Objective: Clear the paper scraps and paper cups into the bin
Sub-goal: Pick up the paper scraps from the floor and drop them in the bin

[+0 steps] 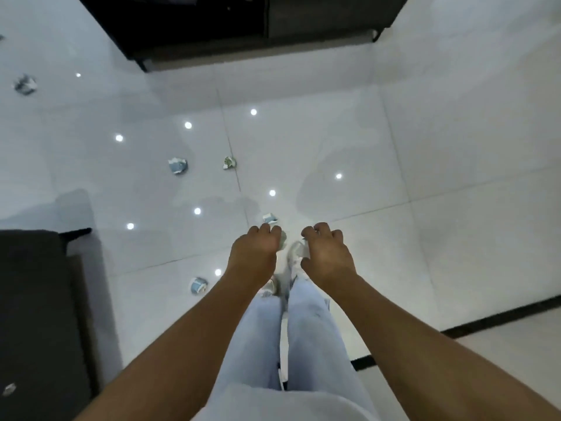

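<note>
on the far left of the white floor [425,147] lies a crumpled scrap [25,84], then a crushed blue cup [178,165], a cup on its side [198,285] near the left arm, a greenish scrap [229,162], and a small blue scrap [270,218] just beyond the hands. the left hand [253,253] is curled, apparently round a pale scrap, and the right hand [326,256] is curled too, though i cannot tell what it holds. this looks like the gathering step, well short of done; no bin is in view, so next comes finding it and dropping these in.

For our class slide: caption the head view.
Both hands hover over crumpled paper cups scattered across glossy floor tiles.
</note>
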